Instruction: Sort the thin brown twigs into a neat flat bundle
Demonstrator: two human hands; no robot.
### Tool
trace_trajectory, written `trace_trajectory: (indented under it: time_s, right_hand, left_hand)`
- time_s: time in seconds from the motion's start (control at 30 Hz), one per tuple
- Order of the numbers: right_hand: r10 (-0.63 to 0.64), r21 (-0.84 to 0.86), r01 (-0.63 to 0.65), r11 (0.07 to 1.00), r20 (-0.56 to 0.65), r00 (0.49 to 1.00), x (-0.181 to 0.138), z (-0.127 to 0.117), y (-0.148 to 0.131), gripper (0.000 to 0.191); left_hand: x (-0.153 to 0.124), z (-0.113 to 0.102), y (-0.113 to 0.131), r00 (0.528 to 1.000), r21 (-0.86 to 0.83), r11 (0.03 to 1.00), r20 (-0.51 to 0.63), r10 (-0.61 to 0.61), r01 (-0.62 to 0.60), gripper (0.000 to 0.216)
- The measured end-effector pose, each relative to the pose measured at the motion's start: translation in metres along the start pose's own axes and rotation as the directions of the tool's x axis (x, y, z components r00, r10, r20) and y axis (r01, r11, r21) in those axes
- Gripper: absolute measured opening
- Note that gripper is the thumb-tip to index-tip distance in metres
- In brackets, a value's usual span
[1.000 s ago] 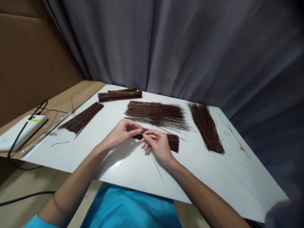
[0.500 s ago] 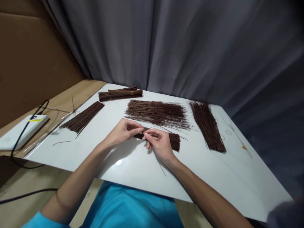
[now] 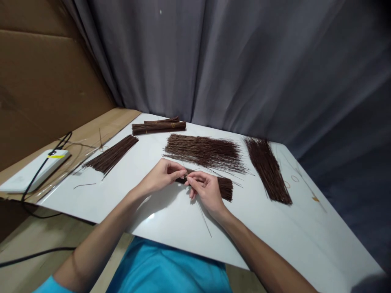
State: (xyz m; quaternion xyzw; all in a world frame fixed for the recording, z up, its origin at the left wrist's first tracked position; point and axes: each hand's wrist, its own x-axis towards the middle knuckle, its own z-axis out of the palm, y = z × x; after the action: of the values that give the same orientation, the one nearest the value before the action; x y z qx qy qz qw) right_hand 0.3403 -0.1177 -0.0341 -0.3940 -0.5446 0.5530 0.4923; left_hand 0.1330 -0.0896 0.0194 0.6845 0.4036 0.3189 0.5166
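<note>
Close together at the middle of the table are my left hand (image 3: 167, 174) and my right hand (image 3: 207, 189), both pinched at the fingertips. They meet over a short bundle of thin dark brown sticks (image 3: 225, 188), which lies crosswise beneath them. Whatever small thing is between the fingertips is too fine to name. A long thin strand (image 3: 205, 220) runs from below my right hand toward the table's front edge; I cannot tell whether that hand holds it. My fingers hide the middle of the bundle.
Behind my hands lies a loose spread of brown sticks (image 3: 203, 151). More sticks form a pile (image 3: 269, 171) at right and a fan (image 3: 113, 156) at left. Tied bundles (image 3: 159, 127) lie at the back. A white box (image 3: 35, 171) with a black cable sits far left.
The whole view has tilted, so the table sits slightly lower. My hands stay pinched at the bundle with little movement; the thin strand's free end points slightly more toward the front.
</note>
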Motion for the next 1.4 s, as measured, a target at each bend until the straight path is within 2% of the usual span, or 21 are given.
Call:
trace_trajectory:
  time_s: [0.2,0.4,0.57,0.7,0.77,0.8,0.9,0.97,1.03,1.1,1.17,1.23,1.3,1.4]
  right_hand:
    - [-0.017,-0.074,0.019,0.997,0.022,1.0,-0.003,0.003,-0.005,0.031]
    - [-0.013,-0.157,0.018,0.987,0.036,0.999,-0.009,0.006,-0.009,0.025]
    - [-0.003,-0.181,0.007,0.983,0.021,1.0,-0.009,0.006,-0.006,0.026]
    - [-0.078,-0.307,0.078,0.948,0.014,0.997,-0.009,0.003,-0.006,0.021]
    - [-0.192,-0.476,0.199,0.856,0.064,0.979,-0.01,0.0,-0.009,0.015]
    - [-0.261,-0.578,0.281,0.766,0.121,0.958,-0.011,-0.001,-0.011,0.013]
    - [-0.396,-0.786,0.506,0.356,0.363,0.843,-0.012,-0.007,-0.02,0.02]
    - [-0.411,-0.815,0.563,0.136,0.471,0.781,-0.011,-0.012,-0.026,0.023]
    - [-0.411,-0.813,0.578,0.068,0.505,0.759,-0.008,-0.017,-0.03,0.02]
    - [-0.402,-0.792,0.6,0.113,0.516,0.756,-0.003,-0.023,-0.034,0.017]
    - [-0.368,-0.737,0.641,0.213,0.548,0.752,0.002,-0.032,-0.039,0.016]
    - [-0.312,-0.659,0.669,0.342,0.592,0.743,0.007,-0.04,-0.044,0.018]
    - [-0.27,-0.591,0.637,0.495,0.592,0.759,0.009,-0.048,-0.05,0.019]
    - [-0.236,-0.475,0.534,0.699,0.553,0.799,0.01,-0.054,-0.058,0.019]
  left_hand:
    - [0.001,0.003,0.003,0.998,0.032,0.999,-0.061,0.021,-0.02,0.036]
    - [-0.001,0.001,0.006,0.995,0.131,0.991,-0.084,0.046,-0.035,0.035]
    - [-0.002,-0.001,0.008,0.997,0.143,0.99,-0.077,0.026,-0.015,0.035]
    - [-0.003,0.0,0.008,0.994,0.193,0.981,-0.092,0.056,-0.037,0.039]
    - [-0.005,0.003,0.007,0.987,0.256,0.965,-0.131,0.097,-0.061,0.039]
    - [-0.006,0.005,0.007,0.98,0.295,0.953,-0.157,0.121,-0.07,0.036]
    - [-0.012,0.015,0.004,0.962,0.438,0.895,-0.198,0.189,-0.086,0.028]
    - [-0.017,0.024,0.0,0.96,0.517,0.851,-0.18,0.214,-0.093,0.028]
    - [-0.022,0.033,-0.004,0.965,0.53,0.842,-0.157,0.21,-0.097,0.028]
    - [-0.028,0.04,-0.007,0.973,0.48,0.872,-0.14,0.183,-0.095,0.029]
    - [-0.034,0.044,-0.006,0.985,0.39,0.915,-0.092,0.147,-0.1,0.03]
    - [-0.038,0.045,-0.003,0.993,0.274,0.956,-0.006,0.116,-0.11,0.032]
    - [-0.042,0.045,0.002,0.993,0.157,0.981,0.06,0.105,-0.113,0.034]
    - [-0.044,0.045,0.014,0.991,0.053,0.99,0.04,0.125,-0.127,0.033]
